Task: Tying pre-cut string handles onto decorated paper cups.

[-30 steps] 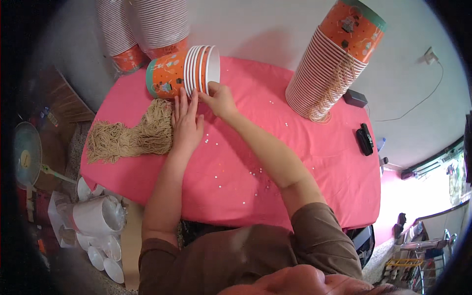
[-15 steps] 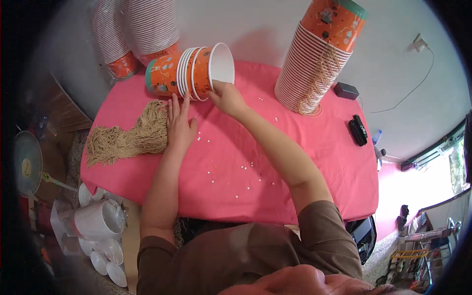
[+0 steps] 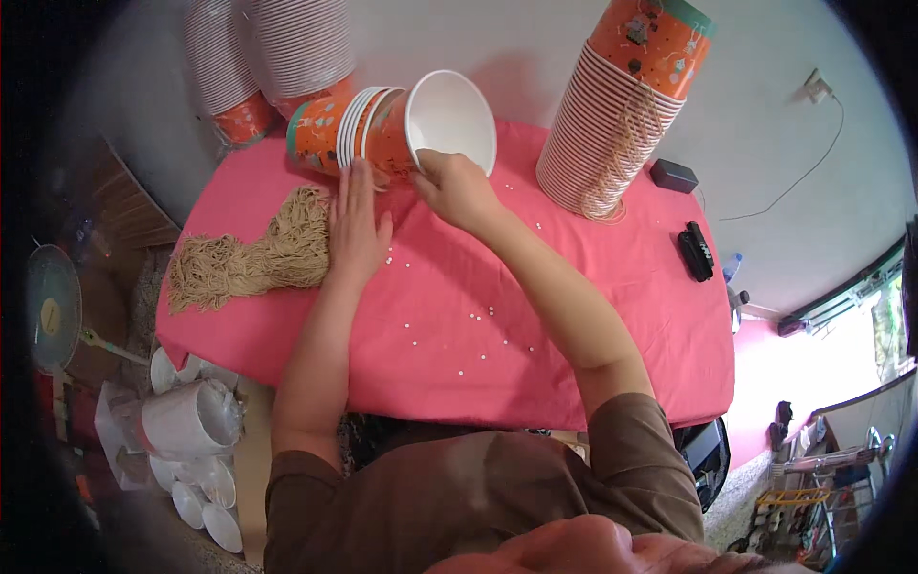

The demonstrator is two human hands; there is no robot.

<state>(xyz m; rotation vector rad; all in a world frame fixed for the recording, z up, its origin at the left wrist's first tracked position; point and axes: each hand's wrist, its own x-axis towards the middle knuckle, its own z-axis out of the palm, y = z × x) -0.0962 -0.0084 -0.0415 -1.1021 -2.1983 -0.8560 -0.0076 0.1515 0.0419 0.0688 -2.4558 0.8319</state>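
Note:
A short stack of orange paper buckets (image 3: 316, 134) with white rims and teal bases lies on its side on the pink tablecloth (image 3: 449, 277). My right hand (image 3: 457, 191) pinches the lower rim of the end bucket (image 3: 451, 120), whose white inside faces right and toward me. That bucket stands partly out of the stack and is tilted. My left hand (image 3: 358, 225) rests with its fingers stretched out, the tips against the lower side of the stack's rims. Beside it lies a bundle of tan strings (image 3: 253, 253).
A tall leaning stack of upturned buckets (image 3: 602, 124), with tan strings hanging down it, stands at the back right. Near it are a black box (image 3: 673, 176) and a black stapler-like object (image 3: 695, 252). Wrapped bucket stacks (image 3: 301, 48) stand back left. Small white bits dot the cloth.
My right hand has moved slightly right, drawing the end bucket farther out of the stack and turning its opening more toward me. My left hand stays by the rims.

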